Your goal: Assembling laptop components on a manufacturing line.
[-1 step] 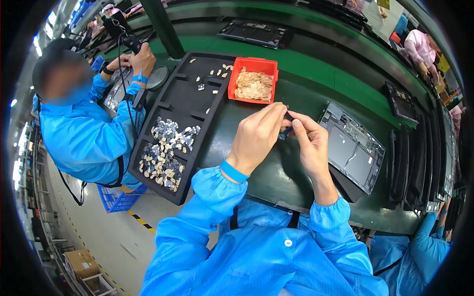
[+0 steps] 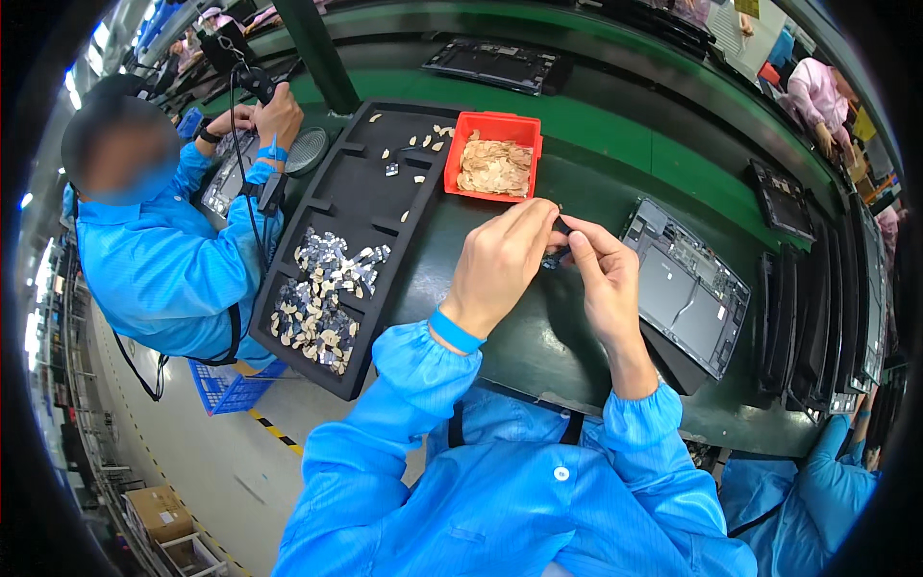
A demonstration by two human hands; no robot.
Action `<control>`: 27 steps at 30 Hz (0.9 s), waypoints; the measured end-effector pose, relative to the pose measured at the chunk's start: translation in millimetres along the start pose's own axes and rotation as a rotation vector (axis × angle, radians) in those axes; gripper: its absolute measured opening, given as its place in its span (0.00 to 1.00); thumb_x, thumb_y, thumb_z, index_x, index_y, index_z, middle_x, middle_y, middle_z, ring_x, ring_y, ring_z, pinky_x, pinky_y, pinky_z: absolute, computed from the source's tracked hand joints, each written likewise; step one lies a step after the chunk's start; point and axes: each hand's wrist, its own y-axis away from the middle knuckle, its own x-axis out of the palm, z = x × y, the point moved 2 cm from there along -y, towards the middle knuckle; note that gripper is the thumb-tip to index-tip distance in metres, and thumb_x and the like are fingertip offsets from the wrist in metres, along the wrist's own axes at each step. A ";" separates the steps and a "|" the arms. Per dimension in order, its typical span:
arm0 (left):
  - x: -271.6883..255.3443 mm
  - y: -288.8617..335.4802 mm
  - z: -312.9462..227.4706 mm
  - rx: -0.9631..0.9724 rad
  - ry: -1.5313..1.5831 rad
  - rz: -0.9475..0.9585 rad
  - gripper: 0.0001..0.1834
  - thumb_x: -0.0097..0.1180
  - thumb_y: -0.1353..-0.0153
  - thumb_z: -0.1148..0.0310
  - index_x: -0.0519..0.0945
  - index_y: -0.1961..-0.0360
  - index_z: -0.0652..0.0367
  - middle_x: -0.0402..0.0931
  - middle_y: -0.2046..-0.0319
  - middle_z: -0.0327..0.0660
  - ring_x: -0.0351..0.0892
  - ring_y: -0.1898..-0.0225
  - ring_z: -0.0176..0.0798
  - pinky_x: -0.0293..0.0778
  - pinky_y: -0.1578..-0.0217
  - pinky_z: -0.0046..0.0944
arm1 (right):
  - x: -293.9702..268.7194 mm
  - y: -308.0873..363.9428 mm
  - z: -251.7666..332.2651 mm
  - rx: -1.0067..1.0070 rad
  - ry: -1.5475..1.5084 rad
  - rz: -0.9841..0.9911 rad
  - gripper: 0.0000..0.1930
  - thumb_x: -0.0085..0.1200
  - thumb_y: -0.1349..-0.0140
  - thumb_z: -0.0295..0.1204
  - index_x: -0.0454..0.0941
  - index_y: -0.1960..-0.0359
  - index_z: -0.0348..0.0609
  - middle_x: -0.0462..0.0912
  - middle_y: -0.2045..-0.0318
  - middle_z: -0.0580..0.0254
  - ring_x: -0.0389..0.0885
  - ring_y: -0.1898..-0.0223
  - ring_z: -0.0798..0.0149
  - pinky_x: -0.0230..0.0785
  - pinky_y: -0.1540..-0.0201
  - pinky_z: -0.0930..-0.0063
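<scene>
Over the dark green worktop [image 2: 433, 279], my left hand [image 2: 502, 264] and my right hand [image 2: 608, 279] meet with fingertips pinched together. Between them is a small dark part [image 2: 555, 258], mostly covered by my fingers; its kind cannot be made out. Just beyond my left hand stands a red bin [image 2: 491, 120] full of thin tan pieces [image 2: 495, 167]. A black tray [image 2: 356, 183] to the left carries a heap of small dark and cream parts [image 2: 322, 298], with a few scattered toward its far end. Right of my right hand lies an opened laptop base [image 2: 685, 279], partly resting on a black panel [image 2: 663, 361].
Several dark laptop parts [image 2: 817, 298] stand in a row at the right edge. Another opened laptop base [image 2: 490, 65] lies on the far line beyond a green strip. At left, a co-worker in a blue smock [image 2: 163, 260] handles a hanging tool [image 2: 256, 85]. A green post [image 2: 317, 58] rises behind the tray.
</scene>
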 end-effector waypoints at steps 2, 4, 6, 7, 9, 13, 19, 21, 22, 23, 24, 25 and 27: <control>-2.5 -1.8 2.7 -0.068 0.061 0.019 0.08 0.64 0.33 0.76 0.88 0.56 0.69 0.89 0.62 0.54 0.91 0.61 0.52 0.86 0.62 0.42 | 0.3 -1.7 0.2 0.007 0.001 -0.003 0.16 0.51 0.21 0.30 0.81 0.40 0.34 0.91 0.55 0.60 0.83 0.56 0.76 0.71 0.54 0.81; -5.5 -3.1 7.9 -0.160 0.180 0.100 0.09 0.65 0.33 0.75 0.88 0.54 0.68 0.89 0.61 0.53 0.92 0.61 0.49 0.86 0.61 0.40 | -1.3 -3.7 1.2 0.016 0.004 -0.015 0.15 0.51 0.21 0.30 0.82 0.41 0.33 0.91 0.55 0.59 0.84 0.55 0.75 0.72 0.53 0.80; -9.9 -3.6 9.0 -0.181 0.223 0.120 0.10 0.66 0.34 0.75 0.88 0.54 0.68 0.90 0.62 0.52 0.92 0.61 0.47 0.86 0.60 0.39 | -0.2 -5.2 3.5 0.001 0.010 -0.006 0.15 0.51 0.21 0.29 0.82 0.41 0.32 0.91 0.55 0.58 0.84 0.55 0.74 0.73 0.51 0.79; -11.5 -3.7 9.8 -0.200 0.266 0.140 0.11 0.67 0.34 0.74 0.89 0.53 0.67 0.90 0.62 0.52 0.92 0.61 0.45 0.86 0.59 0.38 | 0.5 -5.7 5.2 -0.017 0.016 0.002 0.15 0.51 0.21 0.28 0.81 0.41 0.32 0.91 0.55 0.56 0.85 0.54 0.73 0.74 0.49 0.78; -15.6 -4.7 11.8 -0.171 0.258 0.152 0.11 0.67 0.35 0.74 0.89 0.52 0.67 0.90 0.62 0.51 0.92 0.61 0.43 0.86 0.59 0.37 | 2.4 -4.9 10.4 -0.020 0.044 -0.002 0.15 0.51 0.21 0.28 0.82 0.42 0.31 0.91 0.55 0.56 0.85 0.53 0.71 0.75 0.47 0.76; -26.2 -11.3 11.1 -0.223 0.324 0.225 0.12 0.67 0.35 0.75 0.89 0.52 0.66 0.90 0.63 0.49 0.92 0.61 0.40 0.86 0.60 0.35 | 1.3 -6.2 17.3 -0.047 0.180 0.009 0.13 0.52 0.22 0.26 0.83 0.44 0.32 0.91 0.54 0.55 0.87 0.50 0.67 0.75 0.42 0.72; -22.7 -15.2 16.8 -0.054 0.171 0.185 0.08 0.68 0.39 0.76 0.89 0.58 0.65 0.89 0.66 0.50 0.91 0.67 0.41 0.84 0.66 0.37 | 5.3 -8.2 15.8 -0.073 0.206 0.017 0.13 0.53 0.23 0.26 0.85 0.45 0.35 0.91 0.54 0.55 0.87 0.50 0.67 0.75 0.41 0.72; -18.1 -17.2 25.2 0.012 0.094 0.170 0.07 0.68 0.39 0.76 0.88 0.60 0.65 0.88 0.67 0.50 0.90 0.69 0.44 0.82 0.68 0.39 | 4.7 -8.9 12.3 -0.081 0.254 0.009 0.13 0.54 0.24 0.27 0.85 0.45 0.35 0.91 0.54 0.55 0.86 0.50 0.68 0.75 0.41 0.72; -15.9 -21.3 29.2 0.079 0.020 0.154 0.05 0.68 0.40 0.75 0.88 0.63 0.64 0.86 0.68 0.51 0.89 0.71 0.47 0.81 0.70 0.41 | 4.0 -9.4 10.6 -0.088 0.304 -0.002 0.13 0.55 0.24 0.27 0.85 0.45 0.35 0.91 0.54 0.56 0.86 0.50 0.69 0.74 0.41 0.72; -17.2 -31.0 40.5 -0.008 -0.039 0.128 0.06 0.66 0.39 0.71 0.86 0.66 0.64 0.84 0.71 0.52 0.86 0.72 0.53 0.78 0.71 0.44 | 2.7 -11.1 9.2 -0.088 0.306 -0.010 0.13 0.55 0.24 0.27 0.85 0.45 0.35 0.91 0.54 0.56 0.86 0.50 0.69 0.74 0.41 0.72; -14.8 -39.2 62.2 -0.143 -0.074 0.047 0.10 0.65 0.36 0.67 0.85 0.67 0.66 0.83 0.73 0.54 0.86 0.72 0.56 0.78 0.71 0.47 | 0.5 -14.7 10.5 -0.053 0.286 -0.098 0.13 0.55 0.24 0.27 0.85 0.44 0.35 0.91 0.54 0.55 0.87 0.50 0.67 0.75 0.42 0.72; -18.1 -38.7 75.6 -0.153 -0.224 0.008 0.12 0.65 0.35 0.66 0.85 0.66 0.67 0.82 0.74 0.56 0.85 0.73 0.57 0.78 0.71 0.46 | -2.6 -17.2 11.7 -0.018 0.266 -0.191 0.13 0.56 0.25 0.27 0.84 0.44 0.36 0.92 0.54 0.54 0.88 0.50 0.66 0.75 0.43 0.72; -10.8 -49.0 65.5 -0.288 -0.273 0.091 0.15 0.63 0.31 0.63 0.86 0.62 0.68 0.82 0.75 0.57 0.83 0.75 0.53 0.78 0.70 0.44 | -10.1 -22.9 11.3 -0.145 0.406 -0.326 0.13 0.56 0.25 0.27 0.85 0.44 0.37 0.91 0.54 0.54 0.88 0.50 0.61 0.76 0.44 0.69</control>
